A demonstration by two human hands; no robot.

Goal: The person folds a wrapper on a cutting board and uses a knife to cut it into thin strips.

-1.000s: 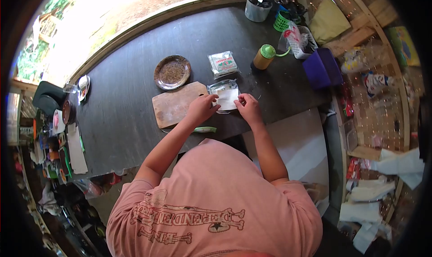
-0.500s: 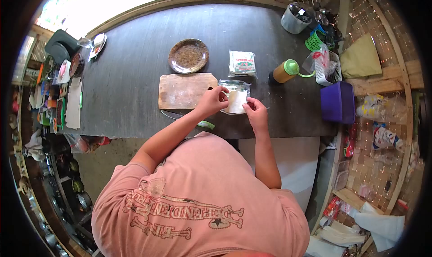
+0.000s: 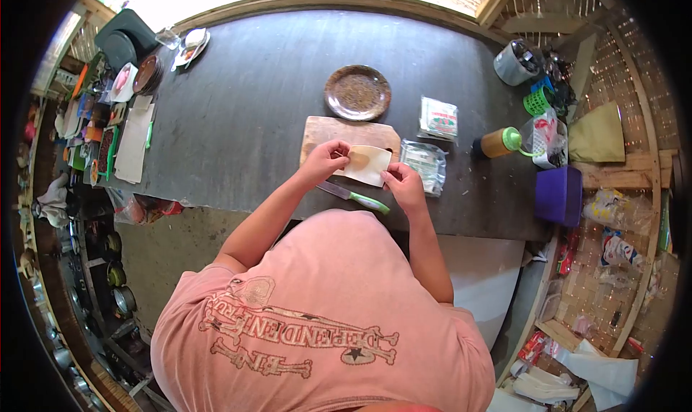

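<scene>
Left hand [image 3: 324,164] and right hand [image 3: 406,188] pinched a thin pale sheet [image 3: 369,170] in a fingertip grip above the worktop [image 3: 238,109], where uneven tugging risked a tear.

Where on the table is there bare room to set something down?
The wide stretch between the pale strip and cutting board is bare, as is the tabletop beyond the brown plate. Crowded around the held sheet: board, knife, plastic packet.
</scene>
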